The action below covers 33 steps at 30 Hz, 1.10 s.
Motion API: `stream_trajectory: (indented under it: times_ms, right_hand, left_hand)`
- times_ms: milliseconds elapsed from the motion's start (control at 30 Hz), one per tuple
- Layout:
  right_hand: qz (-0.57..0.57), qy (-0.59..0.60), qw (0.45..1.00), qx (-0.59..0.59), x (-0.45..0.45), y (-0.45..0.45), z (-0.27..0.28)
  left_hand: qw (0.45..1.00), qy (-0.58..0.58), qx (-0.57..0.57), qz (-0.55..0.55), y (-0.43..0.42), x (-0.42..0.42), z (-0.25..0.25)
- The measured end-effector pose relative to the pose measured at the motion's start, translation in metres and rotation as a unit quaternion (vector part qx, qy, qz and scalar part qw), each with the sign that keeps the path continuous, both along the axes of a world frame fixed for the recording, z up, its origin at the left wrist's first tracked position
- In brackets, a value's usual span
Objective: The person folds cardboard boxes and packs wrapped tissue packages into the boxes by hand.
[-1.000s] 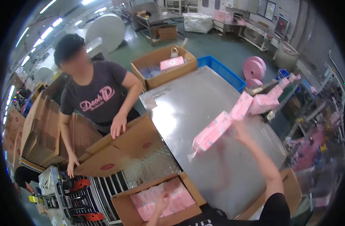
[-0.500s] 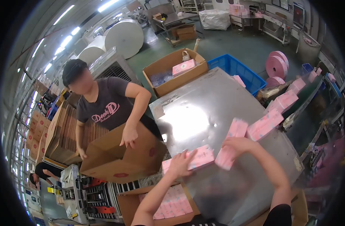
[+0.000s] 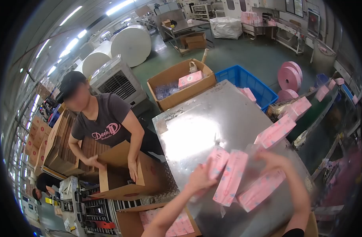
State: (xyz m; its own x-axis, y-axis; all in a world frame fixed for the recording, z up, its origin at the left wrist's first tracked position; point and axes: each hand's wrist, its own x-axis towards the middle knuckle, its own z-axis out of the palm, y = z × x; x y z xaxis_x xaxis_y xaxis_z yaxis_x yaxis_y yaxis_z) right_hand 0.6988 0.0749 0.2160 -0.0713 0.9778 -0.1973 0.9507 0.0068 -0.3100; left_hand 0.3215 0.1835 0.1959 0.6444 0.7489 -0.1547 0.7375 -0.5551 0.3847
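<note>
My left hand (image 3: 201,177) is wrapped round a pink pack (image 3: 218,160) above the metal table (image 3: 200,104). Beside it a second pink pack (image 3: 231,177) stands at a slant, touching or nearly touching the first. My right hand (image 3: 271,162), blurred, has its fingers spread over the upper end of a third pink pack (image 3: 262,190). More pink packs (image 3: 276,132) lie in a row from the table's right edge up to the conveyor. An open carton (image 3: 197,233) at the bottom holds rows of pink packs (image 3: 177,226).
A co-worker (image 3: 106,118) at the left handles an empty open carton (image 3: 149,177). Behind the table are a carton (image 3: 185,93) with plastic and a pink pack, and a blue crate (image 3: 252,81). Flattened cartons (image 3: 62,138) stand at the left, above rollers (image 3: 96,211).
My left hand now holds a pack turned more upright. My right hand has moved right, off the middle pack. The co-worker's carton has turned and opened out. More packs show in the blue crate.
</note>
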Motion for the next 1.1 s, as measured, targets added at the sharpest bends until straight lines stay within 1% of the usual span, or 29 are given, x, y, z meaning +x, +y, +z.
stream_trajectory:
  times_ms: [33, 67, 100, 133, 167, 200, 267, 300, 333, 367, 400, 433, 467, 500, 533, 567, 633, 667, 700, 733, 800, 833, 867, 900, 933, 967, 1000, 1033, 1100]
  right_hand:
    - [-0.018, 0.056, 0.998, 0.018, 0.003, 0.006, 0.006]
    - [-0.035, -0.138, 0.983, 0.112, 0.008, 0.015, 0.009]
    - [-0.049, -0.326, 0.922, 0.202, 0.011, 0.027, 0.007]
    - [-0.047, -0.327, 0.922, 0.202, 0.007, 0.042, -0.015]
    - [-0.069, -0.271, 0.954, 0.105, 0.004, 0.066, -0.050]
    - [-0.092, -0.213, 0.973, 0.012, 0.003, 0.085, -0.066]
    - [0.030, -0.142, 0.989, -0.032, -0.061, 0.089, -0.028]
    - [0.088, 0.042, 0.995, 0.009, -0.083, 0.084, -0.023]
    - [0.141, 0.225, 0.963, 0.048, -0.095, 0.079, -0.017]
    - [0.143, 0.226, 0.962, 0.048, -0.093, 0.073, -0.007]
    - [0.145, 0.181, 0.971, 0.061, -0.083, 0.068, 0.005]
    - [0.148, 0.137, 0.977, 0.074, -0.071, 0.065, 0.013]
    - [0.090, 0.065, 0.993, 0.040, -0.049, 0.066, 0.017]
    - [0.031, -0.008, 0.999, 0.008, -0.023, 0.065, 0.017]
    - [-0.047, -0.153, 0.983, 0.088, -0.002, 0.064, -0.003]
    - [-0.124, -0.294, 0.932, 0.169, 0.018, 0.070, -0.036]
    - [-0.099, -0.301, 0.925, 0.207, 0.059, 0.078, -0.128]
    - [-0.079, -0.308, 0.917, 0.242, 0.049, 0.084, -0.115]
    - [-0.070, -0.277, 0.948, 0.138, 0.036, 0.088, -0.103]
    - [-0.057, -0.243, 0.968, 0.025, -0.014, 0.082, -0.055]
    - [0.034, -0.061, 0.997, -0.010, -0.075, 0.064, -0.034]
    - [0.122, 0.024, 0.991, 0.044, -0.101, 0.045, -0.019]
    - [0.100, 0.104, 0.989, 0.038, -0.132, 0.019, 0.015]
    - [0.093, 0.108, 0.989, 0.035, -0.134, -0.006, 0.028]
    - [0.017, 0.153, 0.984, 0.085, -0.135, -0.028, 0.035]
    - [-0.059, 0.196, 0.970, 0.133, -0.137, -0.051, 0.037]
    - [-0.196, 0.214, 0.942, 0.167, -0.134, -0.080, 0.032]
    - [-0.329, 0.226, 0.895, 0.199, -0.125, -0.114, 0.018]
    - [-0.479, 0.244, 0.795, 0.280, -0.101, -0.182, -0.006]
  left_hand:
    - [0.999, -0.015, -0.022, -0.023, -0.014, 0.015, 0.003]
    - [0.999, -0.007, -0.040, -0.032, -0.032, 0.027, 0.004]
    - [0.998, 0.000, -0.057, -0.041, -0.051, 0.037, 0.005]
    - [0.995, 0.002, -0.085, -0.059, -0.074, 0.044, 0.008]
    - [0.991, 0.004, -0.109, -0.078, -0.092, 0.047, 0.012]
    - [0.992, 0.000, -0.101, -0.078, -0.104, 0.045, 0.016]
    - [0.969, -0.040, -0.215, -0.112, -0.130, 0.037, 0.018]
    - [0.969, -0.040, -0.218, -0.106, -0.128, 0.031, 0.014]
    - [0.978, -0.131, -0.113, -0.119, -0.120, 0.019, 0.008]
    - [0.967, -0.218, -0.004, -0.132, -0.109, 0.007, 0.006]
    - [0.968, -0.211, 0.061, -0.122, -0.089, -0.005, 0.005]
    - [0.976, -0.164, 0.117, -0.080, -0.074, -0.013, 0.013]
    - [0.978, -0.114, 0.173, -0.038, -0.063, -0.020, 0.019]
    - [0.977, -0.114, 0.174, -0.035, -0.050, -0.031, 0.015]
    - [0.977, -0.095, 0.181, -0.057, -0.034, -0.041, 0.005]
    - [0.976, -0.077, 0.190, -0.077, -0.022, -0.045, -0.002]
    - [0.976, -0.080, 0.196, -0.055, -0.013, -0.044, -0.006]
    - [0.976, -0.085, 0.199, -0.038, -0.005, -0.042, -0.007]
    - [0.975, -0.089, 0.204, -0.032, 0.006, -0.039, -0.009]
    - [0.983, -0.050, 0.174, 0.014, 0.013, -0.036, -0.014]
    - [0.994, 0.038, 0.080, 0.065, 0.022, -0.030, 0.000]
    - [0.994, 0.039, 0.076, 0.063, 0.026, -0.026, 0.008]
    - [0.996, 0.019, 0.021, 0.082, 0.026, -0.024, 0.013]
    - [0.994, -0.001, -0.030, 0.101, 0.026, -0.023, 0.015]
    - [0.992, 0.006, -0.098, 0.085, 0.028, -0.025, 0.009]
    - [0.991, 0.008, -0.100, 0.083, 0.019, -0.027, 0.008]
    - [0.998, 0.007, -0.043, 0.048, 0.005, -0.031, 0.010]
    - [1.000, 0.004, 0.015, 0.011, -0.006, -0.034, 0.011]
    - [1.000, -0.016, 0.003, 0.005, -0.022, -0.041, 0.014]
